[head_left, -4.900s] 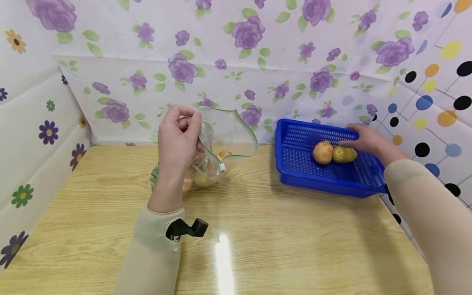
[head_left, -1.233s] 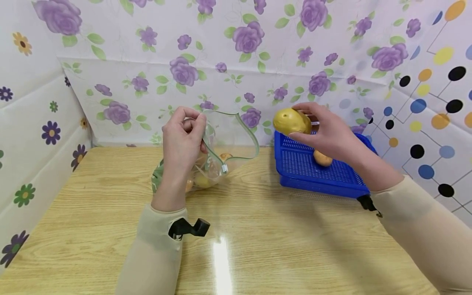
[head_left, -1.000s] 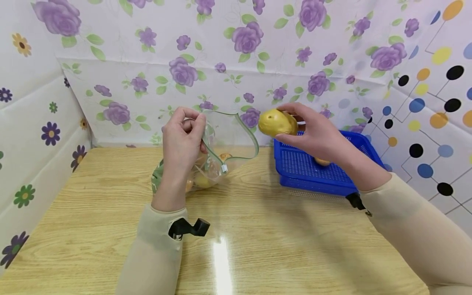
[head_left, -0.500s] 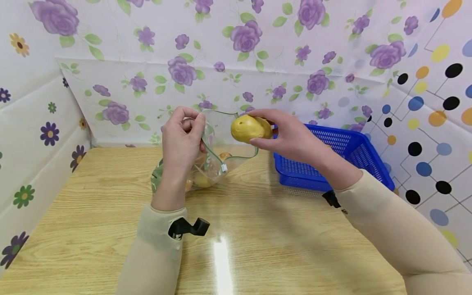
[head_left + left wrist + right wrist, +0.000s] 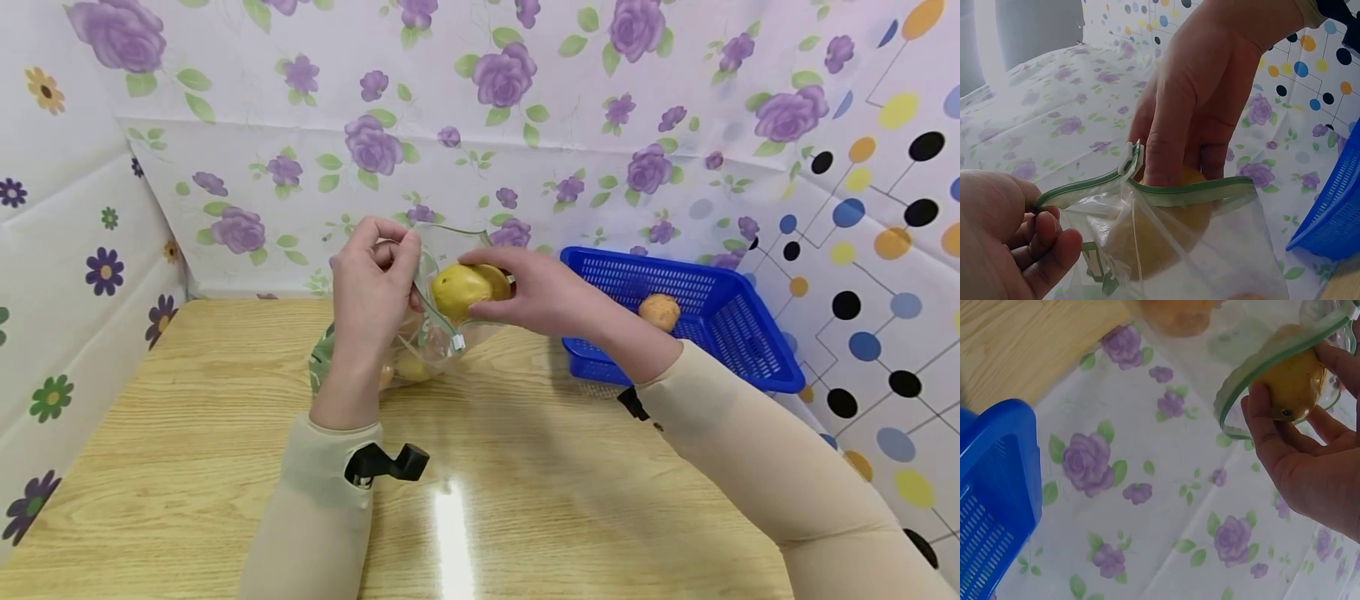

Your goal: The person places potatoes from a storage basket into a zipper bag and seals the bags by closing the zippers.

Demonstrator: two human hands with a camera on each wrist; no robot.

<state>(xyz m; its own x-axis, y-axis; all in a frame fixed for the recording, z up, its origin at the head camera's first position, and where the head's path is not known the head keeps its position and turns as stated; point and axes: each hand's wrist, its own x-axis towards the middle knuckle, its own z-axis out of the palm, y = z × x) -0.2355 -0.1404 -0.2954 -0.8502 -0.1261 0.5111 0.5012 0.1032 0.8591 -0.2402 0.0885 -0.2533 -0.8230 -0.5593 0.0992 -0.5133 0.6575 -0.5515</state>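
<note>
My left hand [image 5: 371,312] pinches the green-edged rim of a clear zip bag [image 5: 1235,240], whose mouth is spread wide. Several rounded yellow and tan items show through the film low in the bag. Inside the mouth is a smooth yellow pear-shaped fruit [image 5: 459,290], with a dark spot at its end. The right hand [image 5: 547,287] grips this fruit between thumb and fingers, coming in from the right. In the left wrist view its fingers reach down past the rim, near the white slider [image 5: 1129,159], and the fruit shows through the film.
A blue perforated basket [image 5: 750,337] stands right of the bag, with one round tan potato-like item [image 5: 659,312] in it, partly behind the right forearm. Flowered cloth [image 5: 285,142] rises behind the wooden table [image 5: 187,467], and a dotted panel [image 5: 885,275] stands at the right.
The right hand has lifted the yellow fruit from the basket, carried it left and lowered it into the bag's mouth. The left hand keeps its grip on the rim, almost unmoved.
</note>
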